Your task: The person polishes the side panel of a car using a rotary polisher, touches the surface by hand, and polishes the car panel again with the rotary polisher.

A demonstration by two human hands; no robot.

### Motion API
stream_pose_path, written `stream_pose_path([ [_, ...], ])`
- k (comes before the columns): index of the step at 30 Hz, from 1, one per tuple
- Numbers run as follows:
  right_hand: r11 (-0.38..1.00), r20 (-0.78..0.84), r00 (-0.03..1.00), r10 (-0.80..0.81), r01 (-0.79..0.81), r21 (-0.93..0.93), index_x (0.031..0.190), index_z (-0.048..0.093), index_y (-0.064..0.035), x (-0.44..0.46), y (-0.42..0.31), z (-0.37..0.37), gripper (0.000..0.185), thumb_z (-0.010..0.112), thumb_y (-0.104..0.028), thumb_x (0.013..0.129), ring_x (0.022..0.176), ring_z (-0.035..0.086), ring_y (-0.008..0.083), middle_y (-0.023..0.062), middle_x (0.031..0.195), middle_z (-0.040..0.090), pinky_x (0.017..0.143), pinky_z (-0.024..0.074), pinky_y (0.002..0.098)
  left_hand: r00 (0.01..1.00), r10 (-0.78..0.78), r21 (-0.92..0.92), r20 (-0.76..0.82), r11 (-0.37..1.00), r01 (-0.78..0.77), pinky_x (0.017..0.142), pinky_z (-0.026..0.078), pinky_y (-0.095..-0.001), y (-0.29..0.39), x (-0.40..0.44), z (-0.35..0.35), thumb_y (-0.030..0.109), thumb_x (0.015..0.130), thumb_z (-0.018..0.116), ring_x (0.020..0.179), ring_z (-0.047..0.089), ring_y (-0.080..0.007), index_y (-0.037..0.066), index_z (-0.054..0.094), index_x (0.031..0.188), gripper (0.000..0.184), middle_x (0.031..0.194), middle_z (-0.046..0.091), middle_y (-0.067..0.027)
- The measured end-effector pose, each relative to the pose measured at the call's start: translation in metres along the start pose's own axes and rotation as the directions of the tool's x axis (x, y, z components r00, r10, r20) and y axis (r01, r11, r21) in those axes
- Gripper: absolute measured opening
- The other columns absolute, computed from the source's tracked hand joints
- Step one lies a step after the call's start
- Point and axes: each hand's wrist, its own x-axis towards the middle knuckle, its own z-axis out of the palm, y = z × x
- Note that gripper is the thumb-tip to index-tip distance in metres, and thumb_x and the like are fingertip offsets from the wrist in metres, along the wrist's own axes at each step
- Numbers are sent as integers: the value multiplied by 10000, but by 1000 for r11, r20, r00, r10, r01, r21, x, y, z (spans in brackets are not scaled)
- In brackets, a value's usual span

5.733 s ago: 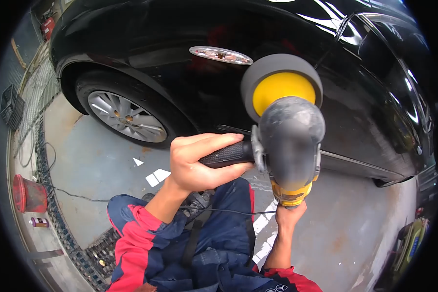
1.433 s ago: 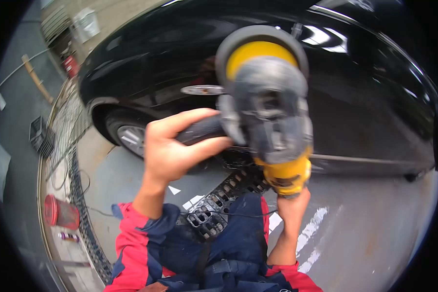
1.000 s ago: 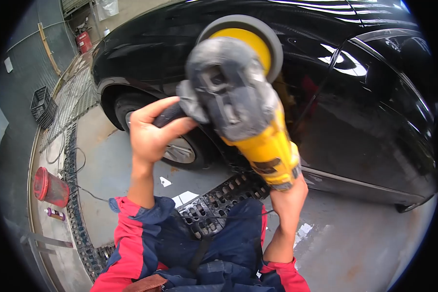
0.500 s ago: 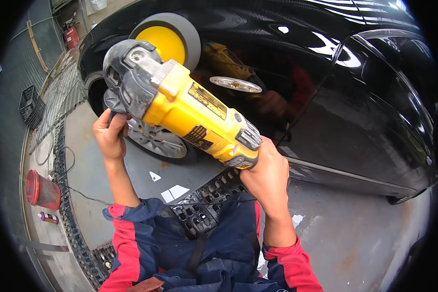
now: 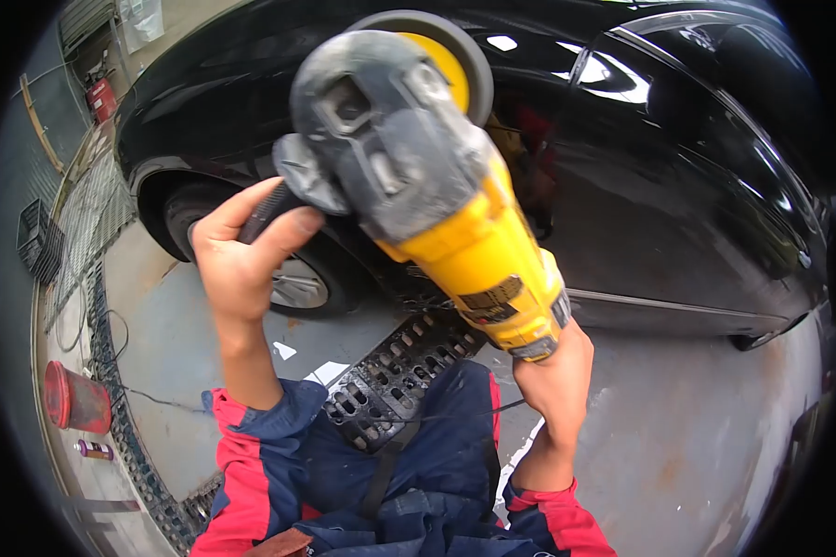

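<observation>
One yellow polisher (image 5: 474,241) was held beside a black car (image 5: 678,195); its side handle (image 5: 272,208) was clasped by the left hand (image 5: 241,265), its rear (image 5: 535,345) by the right hand (image 5: 559,376).

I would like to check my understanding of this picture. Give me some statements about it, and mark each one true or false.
1. The left hand grips the black side handle of the power tool. True.
2. The right hand is holding nothing. False: it holds the power tool at its rear end.
3. The disc on the power tool is yellow and grey. True.
4. The car is white. False: it is black.
5. The bucket at the left of the view is green. False: it is red.
</observation>
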Motion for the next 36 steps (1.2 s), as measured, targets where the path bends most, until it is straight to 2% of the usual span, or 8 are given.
stream_pose_path([
  [1,998,-32,998,54,-54,11,1077,753,8,-2,1,-6,289,746,31,789,979,780,418,223,992,786,870,579,374,1000,2,1,29,1000,-2,735,565,-232,4,-3,16,84,844,925,801,711,-82,-29,820,1175,365,946,802,-28],
  [5,989,-39,991,127,-124,82,1043,760,32,-21,46,-10,221,776,15,823,893,795,233,181,928,807,823,582,354,994,49,19,98,999,-51,764,593,-249,19,-22,59,90,795,975,833,739,-94,-8,832,1120,368,958,818,-52],
  [8,981,-46,987,152,-145,131,1011,762,40,-38,80,-2,188,764,16,825,874,782,184,156,902,809,799,581,345,977,138,38,160,989,-146,773,601,-271,10,-33,73,80,767,975,835,748,-111,-36,816,1132,415,956,820,-76],
  [9,970,-4,978,210,-208,129,1057,780,3,-42,91,-1,285,727,51,781,996,806,367,196,999,807,877,590,374,968,175,57,180,981,-188,758,603,-272,5,-37,76,81,758,982,821,751,-113,-37,816,1125,419,943,820,-86],
  [16,977,22,981,195,-196,88,1096,792,-25,-64,139,13,336,736,37,771,1019,804,355,174,1014,818,904,598,392,911,366,187,192,897,-400,638,599,-307,-39,-66,85,190,689,1028,694,777,-208,-6,831,1061,464,848,802,-147],
  [24,989,117,989,94,-106,100,1256,763,-24,-50,117,20,493,784,23,765,1162,764,383,191,1195,793,1002,574,376,953,299,339,58,892,-300,732,624,-312,-46,-87,51,136,687,1015,785,809,-205,-24,828,1055,443,907,826,-153],
  [33,982,101,983,155,-164,98,1234,760,-29,-51,104,17,478,818,-6,761,1144,761,405,196,1195,788,978,589,398,957,280,319,82,902,-291,754,622,-307,-44,-80,52,136,706,1014,805,809,-202,-40,818,1077,455,917,827,-159],
  [36,984,-22,987,161,-159,78,1114,774,-17,-61,121,21,378,752,52,743,1057,794,369,178,1053,814,930,584,371,939,315,295,138,892,-342,728,623,-305,-33,-71,71,138,701,1017,785,809,-202,-34,820,1068,451,893,822,-158],
])
